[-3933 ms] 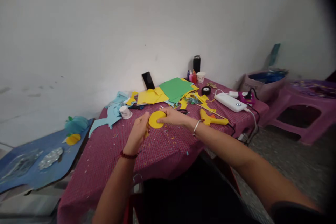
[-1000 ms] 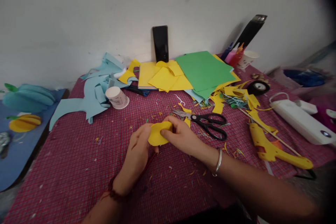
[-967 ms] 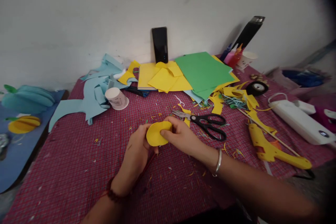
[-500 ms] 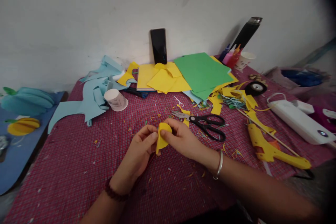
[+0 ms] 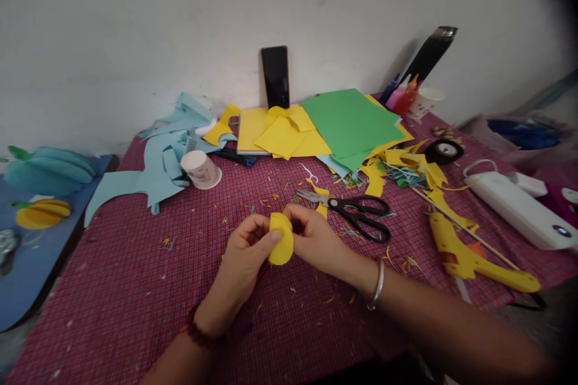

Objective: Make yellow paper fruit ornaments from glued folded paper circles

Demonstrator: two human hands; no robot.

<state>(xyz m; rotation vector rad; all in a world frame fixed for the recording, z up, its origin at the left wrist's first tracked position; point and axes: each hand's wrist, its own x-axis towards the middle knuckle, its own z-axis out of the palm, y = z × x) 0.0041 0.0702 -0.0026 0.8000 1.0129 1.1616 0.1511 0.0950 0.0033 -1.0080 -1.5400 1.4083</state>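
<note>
Between my hands is a small rounded piece of yellow paper (image 5: 282, 245), held up over the red checked cloth. My left hand (image 5: 246, 252) grips its left side, the thumb lying on the near face. On the right, my right hand (image 5: 311, 237) pinches the paper's edge; its fingertips are partly hidden behind the paper. A fold or second layer shows near the top of the piece. Black-handled scissors (image 5: 356, 213) lie just beyond my right hand, blades pointing left.
Yellow glue gun (image 5: 474, 258) and white power strip (image 5: 519, 207) lie at right. Green sheets (image 5: 354, 123), yellow sheets (image 5: 289, 135), and blue scraps (image 5: 165, 162) lie at the back, near a paper cup (image 5: 201, 169) and an upright phone (image 5: 275, 77). Paper pumpkins (image 5: 49, 174) sit far left.
The yellow paper has turned so its broad rounded face shows toward me. My left thumb has moved onto that face, while my right thumb has slipped off the front.
</note>
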